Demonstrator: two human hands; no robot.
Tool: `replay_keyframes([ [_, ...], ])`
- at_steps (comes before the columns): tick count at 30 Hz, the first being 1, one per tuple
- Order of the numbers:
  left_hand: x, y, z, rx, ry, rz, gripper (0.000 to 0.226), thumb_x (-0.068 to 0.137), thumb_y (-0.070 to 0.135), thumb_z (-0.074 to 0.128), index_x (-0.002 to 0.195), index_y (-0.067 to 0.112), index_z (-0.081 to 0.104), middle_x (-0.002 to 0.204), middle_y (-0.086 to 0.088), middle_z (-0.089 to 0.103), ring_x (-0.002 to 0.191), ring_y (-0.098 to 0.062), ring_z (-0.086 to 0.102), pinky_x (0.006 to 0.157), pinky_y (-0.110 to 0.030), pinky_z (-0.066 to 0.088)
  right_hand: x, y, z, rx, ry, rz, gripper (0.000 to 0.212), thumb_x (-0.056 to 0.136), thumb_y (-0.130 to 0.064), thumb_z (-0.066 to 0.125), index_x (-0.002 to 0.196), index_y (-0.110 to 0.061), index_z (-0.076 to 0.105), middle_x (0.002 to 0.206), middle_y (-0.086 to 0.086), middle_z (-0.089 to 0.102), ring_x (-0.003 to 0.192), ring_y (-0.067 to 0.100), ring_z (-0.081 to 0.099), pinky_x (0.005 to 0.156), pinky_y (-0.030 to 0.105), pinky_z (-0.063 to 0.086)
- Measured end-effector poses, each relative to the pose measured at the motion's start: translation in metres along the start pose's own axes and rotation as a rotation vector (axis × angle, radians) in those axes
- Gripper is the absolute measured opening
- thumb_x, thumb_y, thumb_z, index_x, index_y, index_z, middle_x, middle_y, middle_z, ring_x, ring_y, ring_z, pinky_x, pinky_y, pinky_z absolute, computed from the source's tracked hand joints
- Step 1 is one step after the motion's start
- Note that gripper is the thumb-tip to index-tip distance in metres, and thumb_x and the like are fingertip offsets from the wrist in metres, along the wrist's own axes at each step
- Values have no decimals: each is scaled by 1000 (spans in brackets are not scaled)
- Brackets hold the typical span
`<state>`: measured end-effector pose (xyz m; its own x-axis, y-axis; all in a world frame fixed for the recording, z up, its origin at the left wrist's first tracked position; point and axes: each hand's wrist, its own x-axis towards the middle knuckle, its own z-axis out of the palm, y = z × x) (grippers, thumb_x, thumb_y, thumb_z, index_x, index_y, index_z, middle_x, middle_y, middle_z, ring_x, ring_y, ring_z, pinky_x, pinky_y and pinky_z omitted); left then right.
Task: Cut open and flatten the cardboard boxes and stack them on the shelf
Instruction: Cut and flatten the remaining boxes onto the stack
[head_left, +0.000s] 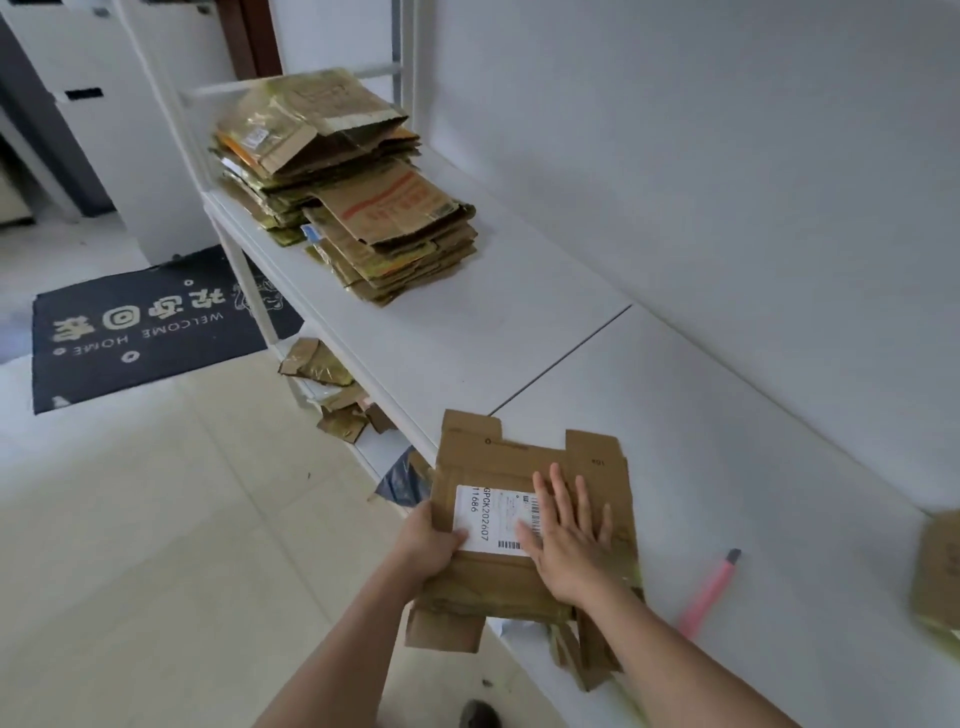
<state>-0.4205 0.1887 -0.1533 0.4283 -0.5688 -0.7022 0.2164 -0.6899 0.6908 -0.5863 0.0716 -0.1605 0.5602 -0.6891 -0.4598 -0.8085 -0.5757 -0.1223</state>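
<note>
Box (524, 514) being squashed flat on the shelf (727, 441).
Left hand (434, 545) is clamped on its edge, right hand (569, 540) laid spread open on top, probably to crease it; stack (353, 192) waits at 11 o'clock.

A flattened cardboard box (519, 467) bearing a white shipping label (493, 514) is gripped at its left edge by the left hand (431, 545) and pressed flat on the white shelf (727, 467) by the right hand (569, 535). A pink utility knife (709, 592), probably closed, lies nearby; a stack of flattened boxes (353, 192) is seen farther along.
</note>
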Motion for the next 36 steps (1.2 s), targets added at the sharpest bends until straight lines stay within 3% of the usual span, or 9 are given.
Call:
replay_keyframes([
  [4, -4, -4, -14, -262, -80, -78, 33, 96, 7, 58, 128, 14, 57, 108, -3, 71, 94, -22, 70, 69, -34, 60, -6, -11, -3, 55, 24, 12, 67, 100, -61, 12, 152, -36, -22, 154, -13, -39, 144, 20, -34, 118, 53, -16],
  [6, -10, -7, -29, -354, -19, -62, 30, 95, 3, 57, 123, 14, 61, 103, -6, 74, 89, -24, 72, 70, -39, 61, -12, -28, -1, 148, 109, 40, 66, 101, -59, 18, 154, -37, -15, 158, -8, -34, 147, 23, -30, 120, 53, -12],
  [11, -30, 10, -115, -615, 120, 89, 30, 96, -7, 51, 104, 16, 68, 90, -3, 77, 76, -19, 74, 55, -30, 58, -18, -105, -15, 368, 379, 173, 80, 94, -67, 33, 157, -33, -4, 164, 7, -18, 151, 31, -13, 120, 53, 1],
  [17, -55, 37, -224, -781, 239, 246, 23, 98, 1, 53, 107, 19, 65, 96, -2, 77, 85, -21, 73, 62, -33, 57, 3, -229, -90, 982, 562, 128, 99, 83, -47, 72, 156, -21, 10, 163, 18, -9, 149, 38, -1, 117, 56, 20],
  [22, -59, 47, -286, -966, 298, 267, 22, 100, 1, 49, 112, 15, 61, 104, -6, 73, 98, -28, 69, 73, -40, 55, 18, -292, -135, 1283, 694, 20, 101, 80, -31, 80, 153, -21, 11, 158, 16, 5, 140, 42, 22, 102, 54, 48],
  [25, -50, 64, -305, -1058, 256, 296, 24, 100, 1, 48, 115, 15, 60, 108, -7, 73, 97, -27, 70, 71, -40, 57, 33, -317, -151, 1500, 606, -141, 102, 82, -23, 80, 151, -34, 6, 154, 14, 16, 130, 33, 45, 97, 48, 53],
  [28, -34, 96, -315, -1066, 210, 331, 26, 100, 0, 48, 115, 17, 59, 108, -5, 74, 97, -25, 71, 71, -40, 58, 59, -340, -170, 1524, 560, -243, 95, 86, -18, 75, 145, -51, 8, 160, 6, 21, 133, 27, 47, 100, 51, 52],
  [32, 4, 152, -338, -884, 203, 362, 22, 99, 4, 53, 116, 15, 62, 108, -5, 73, 98, -23, 69, 84, -42, 56, 121, -354, -205, 1458, 710, -230, 80, 90, -7, 69, 147, -42, 24, 160, -2, 25, 134, 22, 46, 97, 35, 50],
  [36, 64, 223, -373, -649, 283, 397, 22, 97, 8, 58, 119, 7, 55, 95, -5, 72, 77, -15, 70, 65, -29, 60, 207, -360, -247, 1463, 765, -75, 77, 91, -17, 70, 148, -41, 25, 150, 8, 43, 125, 25, 54, 81, 30, 49],
])
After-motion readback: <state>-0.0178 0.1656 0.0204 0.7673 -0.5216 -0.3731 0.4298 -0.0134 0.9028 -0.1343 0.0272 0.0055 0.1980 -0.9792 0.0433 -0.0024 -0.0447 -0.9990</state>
